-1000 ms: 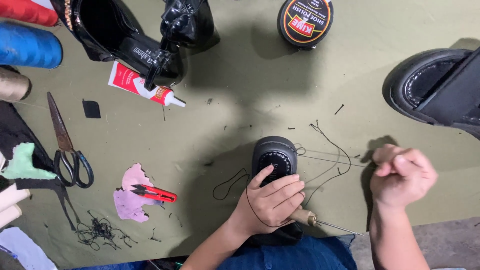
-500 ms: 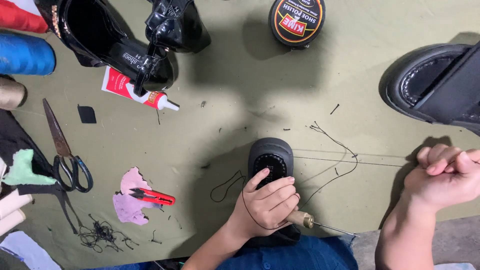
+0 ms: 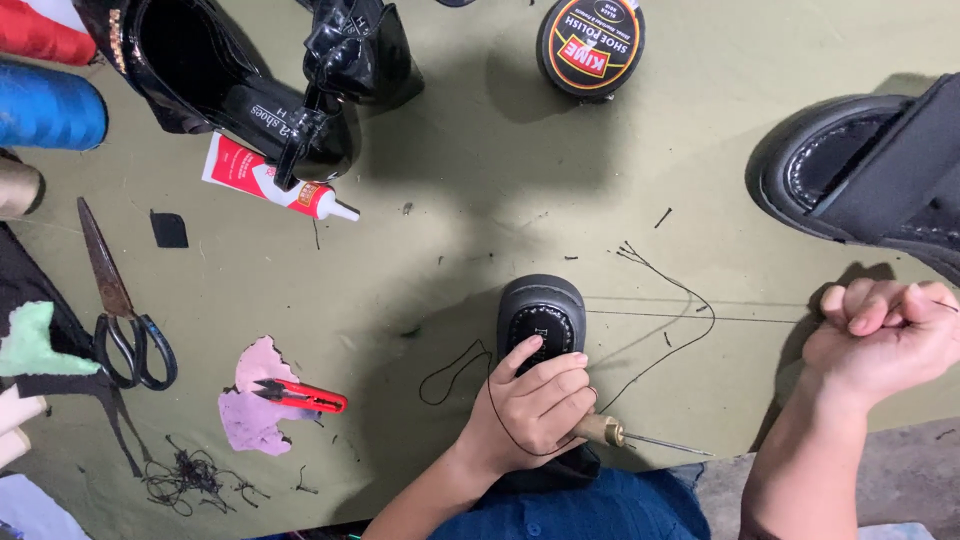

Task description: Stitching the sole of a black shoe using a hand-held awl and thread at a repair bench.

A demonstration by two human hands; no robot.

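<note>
My left hand presses down on a small black shoe and also grips a stitching awl with a wooden handle, its metal point sticking out to the right. A thin black thread runs taut from the shoe across to my right hand, which is closed in a fist around the thread's end, well right of the shoe. A loose loop of thread lies left of the shoe.
On the green mat lie scissors, red thread snips on a pink scrap, a glue tube, a round polish tin, black heeled shoes at top left, another black shoe at right, and blue and red spools.
My right hand has pulled away to the right with the thread, drawing it taut. The left hand has stayed on the small shoe with the awl.
</note>
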